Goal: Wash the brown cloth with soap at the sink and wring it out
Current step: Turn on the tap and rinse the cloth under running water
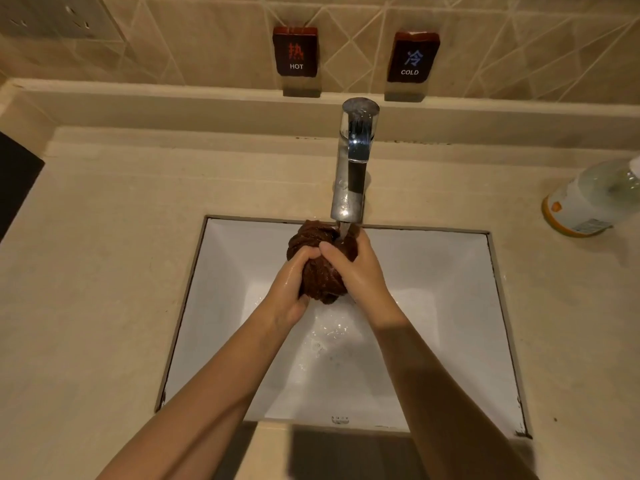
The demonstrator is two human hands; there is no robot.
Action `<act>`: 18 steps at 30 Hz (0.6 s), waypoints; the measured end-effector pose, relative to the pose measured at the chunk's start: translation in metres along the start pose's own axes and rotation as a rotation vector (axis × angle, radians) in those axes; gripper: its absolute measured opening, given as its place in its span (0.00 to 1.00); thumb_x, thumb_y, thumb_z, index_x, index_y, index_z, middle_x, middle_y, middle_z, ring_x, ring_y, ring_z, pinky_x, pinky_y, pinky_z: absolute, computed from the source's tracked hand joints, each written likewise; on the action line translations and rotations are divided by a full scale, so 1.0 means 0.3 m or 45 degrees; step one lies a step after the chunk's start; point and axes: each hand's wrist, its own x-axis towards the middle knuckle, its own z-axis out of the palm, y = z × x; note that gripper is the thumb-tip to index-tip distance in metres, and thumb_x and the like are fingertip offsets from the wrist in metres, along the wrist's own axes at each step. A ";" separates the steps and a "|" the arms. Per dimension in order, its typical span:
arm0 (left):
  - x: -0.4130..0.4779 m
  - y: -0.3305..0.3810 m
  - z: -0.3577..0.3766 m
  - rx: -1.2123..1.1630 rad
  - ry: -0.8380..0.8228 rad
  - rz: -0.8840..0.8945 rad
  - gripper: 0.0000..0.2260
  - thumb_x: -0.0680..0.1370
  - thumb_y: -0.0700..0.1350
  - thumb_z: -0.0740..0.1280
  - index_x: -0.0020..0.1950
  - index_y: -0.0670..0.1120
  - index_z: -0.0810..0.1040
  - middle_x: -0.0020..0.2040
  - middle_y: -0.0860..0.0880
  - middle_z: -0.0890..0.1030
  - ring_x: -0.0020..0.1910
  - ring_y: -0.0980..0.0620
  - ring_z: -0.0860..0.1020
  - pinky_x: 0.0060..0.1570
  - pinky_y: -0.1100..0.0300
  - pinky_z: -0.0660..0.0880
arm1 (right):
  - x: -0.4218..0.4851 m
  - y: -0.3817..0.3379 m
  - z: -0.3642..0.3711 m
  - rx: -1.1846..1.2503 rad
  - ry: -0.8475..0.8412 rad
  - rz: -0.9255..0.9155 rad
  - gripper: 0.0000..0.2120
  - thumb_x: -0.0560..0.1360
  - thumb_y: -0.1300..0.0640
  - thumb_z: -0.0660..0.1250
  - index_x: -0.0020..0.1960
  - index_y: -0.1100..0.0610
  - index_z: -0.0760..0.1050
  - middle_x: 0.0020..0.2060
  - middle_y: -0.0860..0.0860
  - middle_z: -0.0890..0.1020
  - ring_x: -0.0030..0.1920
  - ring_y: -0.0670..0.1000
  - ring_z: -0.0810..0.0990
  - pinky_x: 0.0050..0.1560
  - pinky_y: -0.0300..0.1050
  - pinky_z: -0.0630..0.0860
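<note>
The brown cloth (320,271) is bunched into a wet ball above the white sink basin (433,306), right under the chrome tap (351,164). Water runs from the spout onto the top of the cloth. My left hand (289,292) grips the ball from the left, its fingers curled over it. My right hand (356,268) grips it from the right with fingers wrapped across the front. Both hands look wet. Most of the cloth's middle is hidden between my palms.
A soap bottle (592,199) with an orange base lies on the beige counter (104,271) at the right. HOT (295,51) and COLD (412,57) signs stand on the ledge behind the tap. A dark object (17,181) is at the left edge.
</note>
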 end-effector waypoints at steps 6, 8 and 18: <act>-0.002 -0.002 -0.070 -0.156 -0.276 -0.228 0.17 0.71 0.45 0.70 0.60 0.46 0.79 0.65 0.38 0.76 0.67 0.37 0.70 0.59 0.30 0.67 | 0.036 -0.008 -0.018 0.663 0.254 0.178 0.11 0.76 0.58 0.64 0.59 0.52 0.75 0.50 0.56 0.82 0.50 0.54 0.82 0.48 0.51 0.80; 0.001 -0.006 -0.077 -0.274 -0.360 -0.237 0.20 0.68 0.42 0.73 0.60 0.43 0.80 0.65 0.36 0.75 0.66 0.35 0.72 0.59 0.30 0.68 | 0.043 -0.015 -0.026 0.843 0.191 0.232 0.12 0.77 0.59 0.64 0.60 0.57 0.75 0.50 0.58 0.82 0.50 0.56 0.82 0.46 0.49 0.80; 0.000 0.044 -0.013 0.547 -0.377 0.026 0.16 0.74 0.31 0.66 0.57 0.47 0.76 0.49 0.44 0.81 0.49 0.46 0.80 0.47 0.52 0.78 | 0.005 -0.021 -0.057 -0.304 -0.069 -0.198 0.10 0.74 0.51 0.68 0.55 0.46 0.75 0.52 0.49 0.80 0.52 0.44 0.79 0.51 0.34 0.74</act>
